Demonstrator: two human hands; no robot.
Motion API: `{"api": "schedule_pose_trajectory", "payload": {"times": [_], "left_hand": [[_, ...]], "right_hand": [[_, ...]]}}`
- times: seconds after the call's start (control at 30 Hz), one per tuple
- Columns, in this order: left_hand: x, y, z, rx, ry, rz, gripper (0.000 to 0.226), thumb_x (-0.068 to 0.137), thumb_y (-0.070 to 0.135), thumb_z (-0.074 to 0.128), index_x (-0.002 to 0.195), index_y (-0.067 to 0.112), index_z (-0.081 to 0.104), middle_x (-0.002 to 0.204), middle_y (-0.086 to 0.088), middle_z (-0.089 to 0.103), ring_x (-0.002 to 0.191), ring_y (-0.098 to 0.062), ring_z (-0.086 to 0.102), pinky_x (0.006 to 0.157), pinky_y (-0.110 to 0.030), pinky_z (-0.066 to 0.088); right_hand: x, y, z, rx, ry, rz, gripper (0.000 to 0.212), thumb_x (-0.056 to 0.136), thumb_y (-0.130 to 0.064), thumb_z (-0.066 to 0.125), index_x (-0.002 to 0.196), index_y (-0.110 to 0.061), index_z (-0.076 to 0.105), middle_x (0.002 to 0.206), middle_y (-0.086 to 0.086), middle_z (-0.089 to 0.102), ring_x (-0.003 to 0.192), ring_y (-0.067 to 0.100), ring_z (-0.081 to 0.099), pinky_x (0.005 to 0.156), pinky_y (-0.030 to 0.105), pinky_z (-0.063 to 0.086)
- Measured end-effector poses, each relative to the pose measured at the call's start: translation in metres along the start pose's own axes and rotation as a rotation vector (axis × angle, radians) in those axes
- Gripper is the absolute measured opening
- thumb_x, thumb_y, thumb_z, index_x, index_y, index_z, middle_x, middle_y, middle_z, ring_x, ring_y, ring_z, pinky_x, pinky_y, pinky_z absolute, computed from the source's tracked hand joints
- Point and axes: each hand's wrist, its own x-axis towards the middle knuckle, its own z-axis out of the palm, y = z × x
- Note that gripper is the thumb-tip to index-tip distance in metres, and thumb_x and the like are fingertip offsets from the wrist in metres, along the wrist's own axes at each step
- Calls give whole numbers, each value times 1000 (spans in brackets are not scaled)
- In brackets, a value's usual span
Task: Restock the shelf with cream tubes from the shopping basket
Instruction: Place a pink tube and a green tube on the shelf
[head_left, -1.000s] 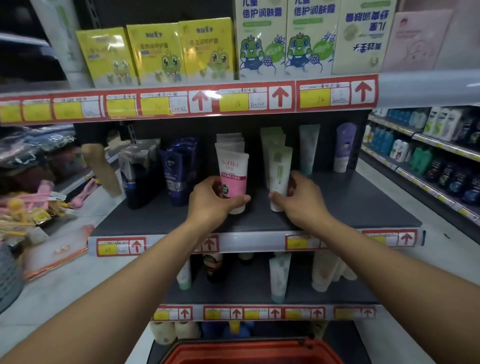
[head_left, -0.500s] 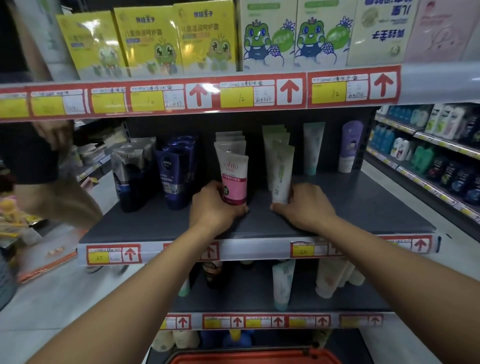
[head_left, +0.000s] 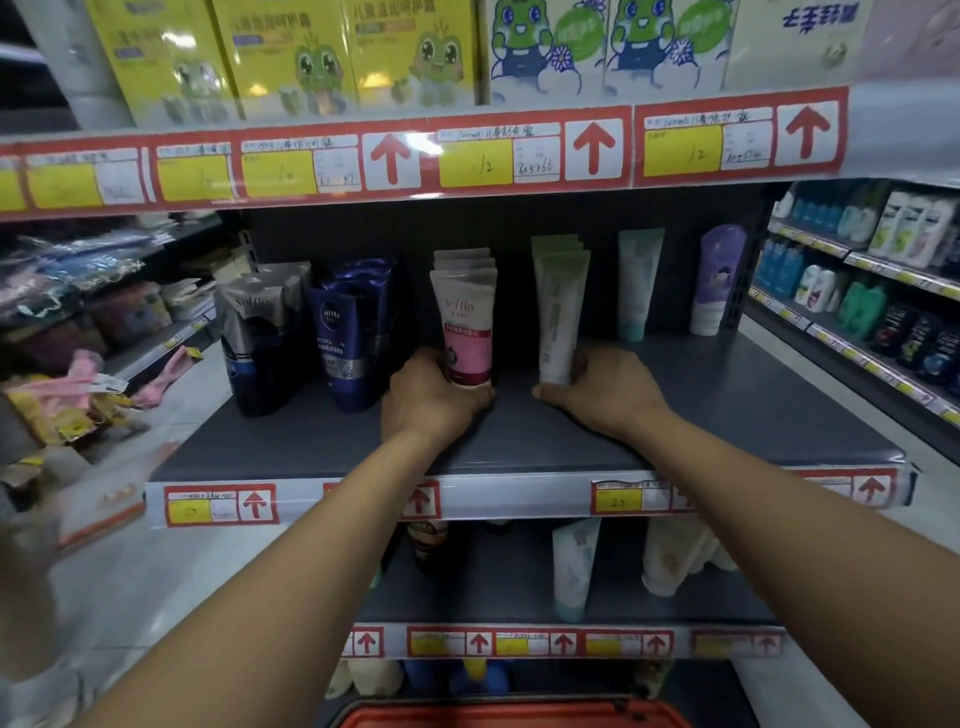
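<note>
Both hands up on dark middle shelf (head_left: 727, 415). Left hand (head_left: 431, 400) wrapped round bottom of pink Softto tube (head_left: 466, 332), fingers closed on it. Tube stands upright on shelf, front of row of same tubes. Right hand (head_left: 605, 392) grips bottom of pale green tube (head_left: 558, 322), also upright, front of its row. Dark blue Nivea tubes (head_left: 345, 338) just left. Red shopping basket (head_left: 511, 716) at bottom edge, below shelves.

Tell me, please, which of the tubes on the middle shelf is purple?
The purple tube at the far right of the row, standing alone beside the teal tube. The others are grey, dark blue, pink-and-white or pale green, and neither hand touches it.
</note>
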Motion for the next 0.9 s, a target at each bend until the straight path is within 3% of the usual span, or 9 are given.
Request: {"api": "schedule_pose_trajectory", "payload": {"times": [0.13, 0.3, 0.53, 0.9], "left_hand": [[0, -1, 0, 3, -5, 1, 74, 54, 68, 77, 118, 33, 67, 112, 6, 76, 101, -22, 73, 90, -41, 61], [0, -2, 0, -9, 3, 1, 67, 56, 65, 78, 114, 32, 69, 110, 6, 77, 100, -23, 73, 91, -41, 61], [1, -4, 1, -1, -1, 9, 63, 62, 60, 83, 116, 32, 69, 111, 6, 76, 100, -22, 73, 90, -41, 61], [3, -6, 2, 13, 6, 16, 64, 67, 58, 85, 121, 29, 67, 114, 4, 76, 103, -23, 72, 91, -40, 60]], "right_hand": [[-1, 1, 3, -10, 24, -21, 48, 78, -62, 74, 104, -21, 72, 100, 1, 72, 95, 25, 69, 69, 27, 44], [-2, 3, 4, -26, 32, -24, 38, 82, -59, 71, 90, -24, 58, 90, 0, 61, 81, 22, 59, 63, 28, 39], [-1, 3, 4, -46, 31, -46, 38, 85, -58, 71, 87, -24, 54, 86, -1, 58, 78, 21, 55, 53, 26, 32], [3, 4, 4, -54, -8, -26, 39, 84, -60, 72, 81, -26, 53, 85, -2, 57, 79, 20, 55, 55, 25, 33]]}}
